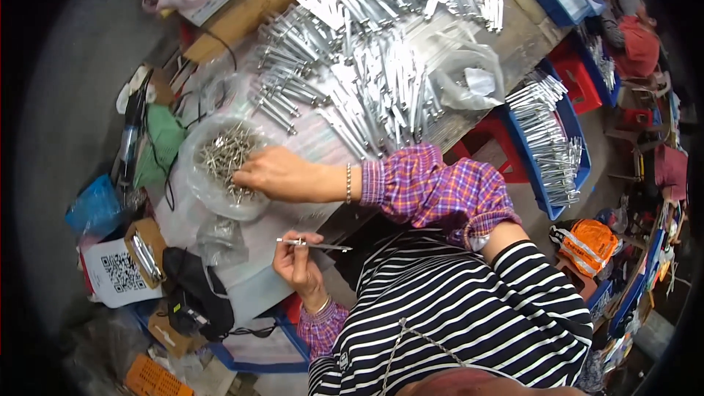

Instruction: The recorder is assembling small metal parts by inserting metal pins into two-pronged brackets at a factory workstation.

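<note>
My left hand [297,268] pinches a slim silver metal bar [315,245] between thumb and fingers, near the table's front edge. The bar lies roughly level, with small bumps along it. Further in, my right hand [275,174] reaches over a round bowl [253,210] lined with clear plastic. Its fingers are drawn together at a heap of small, thin metal pins or screws [226,148]; whether one is between the fingertips is hidden. A large pile of long silver metal pieces [381,66] spreads over the table beyond my right forearm.
A clear plastic bag [473,77] lies beside the pile. On the right, a blue crate [551,143] holds more metal pieces, near red stools [576,77]. At left are a small cardboard box [145,249], a black bag [192,290] and a printed code card [117,275]. A person [636,44] sits far right.
</note>
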Available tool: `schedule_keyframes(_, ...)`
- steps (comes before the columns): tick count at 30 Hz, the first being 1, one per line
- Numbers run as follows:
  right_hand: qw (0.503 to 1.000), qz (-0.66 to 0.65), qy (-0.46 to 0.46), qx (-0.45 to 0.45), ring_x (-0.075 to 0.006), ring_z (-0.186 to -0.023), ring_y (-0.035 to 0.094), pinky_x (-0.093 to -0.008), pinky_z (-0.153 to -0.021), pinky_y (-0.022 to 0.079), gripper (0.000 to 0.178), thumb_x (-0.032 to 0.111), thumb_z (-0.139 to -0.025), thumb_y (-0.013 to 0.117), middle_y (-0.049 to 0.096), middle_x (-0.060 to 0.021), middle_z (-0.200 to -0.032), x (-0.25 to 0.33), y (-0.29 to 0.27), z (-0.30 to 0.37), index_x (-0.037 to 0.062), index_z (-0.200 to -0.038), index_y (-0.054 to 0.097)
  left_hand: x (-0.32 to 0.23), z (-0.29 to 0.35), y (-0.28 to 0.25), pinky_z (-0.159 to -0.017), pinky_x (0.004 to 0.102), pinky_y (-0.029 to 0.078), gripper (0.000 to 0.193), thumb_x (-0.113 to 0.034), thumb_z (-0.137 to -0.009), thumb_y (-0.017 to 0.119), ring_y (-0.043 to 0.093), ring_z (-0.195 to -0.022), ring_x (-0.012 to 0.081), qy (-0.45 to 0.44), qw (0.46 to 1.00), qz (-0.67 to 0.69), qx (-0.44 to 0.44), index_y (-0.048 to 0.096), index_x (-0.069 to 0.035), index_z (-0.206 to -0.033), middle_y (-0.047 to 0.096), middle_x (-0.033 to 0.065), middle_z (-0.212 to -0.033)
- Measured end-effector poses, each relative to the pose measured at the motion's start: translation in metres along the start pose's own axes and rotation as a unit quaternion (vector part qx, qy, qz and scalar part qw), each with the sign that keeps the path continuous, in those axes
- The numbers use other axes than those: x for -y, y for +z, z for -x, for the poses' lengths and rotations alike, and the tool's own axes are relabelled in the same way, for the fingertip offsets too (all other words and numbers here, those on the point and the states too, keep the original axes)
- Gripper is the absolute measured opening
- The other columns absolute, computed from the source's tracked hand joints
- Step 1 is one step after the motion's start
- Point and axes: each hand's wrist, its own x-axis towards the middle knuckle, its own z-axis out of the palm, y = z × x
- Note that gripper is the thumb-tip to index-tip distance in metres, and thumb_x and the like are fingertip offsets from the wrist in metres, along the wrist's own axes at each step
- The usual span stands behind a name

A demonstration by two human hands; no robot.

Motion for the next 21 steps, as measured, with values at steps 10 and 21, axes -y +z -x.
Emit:
schedule_keyframes(10,0.97,-0.231,0.039,-0.069,-0.0302,-0.073,0.06,-0.0417,-0.061,0.045,0.013,0.013,-0.071,0.063,0.06,-0.0134,-0.074,0.049,-0.057,0.037,0.0025,-0.078,0.059,-0.007,0.003,0.007,-0.071,0.0343,0.05,0.014,-0.007,-0.085,0.055,0.06,-0.076,0.0204,-0.001,1.0,0.014,0.02,0.055,0.002,-0.097,0.058,0.0111,-0.088)
schedule_keyframes(21,0.734,-0.563,0.373,-0.074,-0.0101,-0.082,0.061,-0.0236,-0.074,0.051,0.018,-0.001,-0.078,0.064,0.064,-0.0044,-0.083,0.063,-0.106,0.122,-0.002,-0.096,0.061,-0.01,-0.005,0.047,-0.073,0.0256,0.046,0.013,0.0,-0.083,0.055,0.058,-0.077,0.0159,-0.006,0.997,-0.021,0.068,0.056,0.006,-0.094,0.061,0.0109,-0.083)
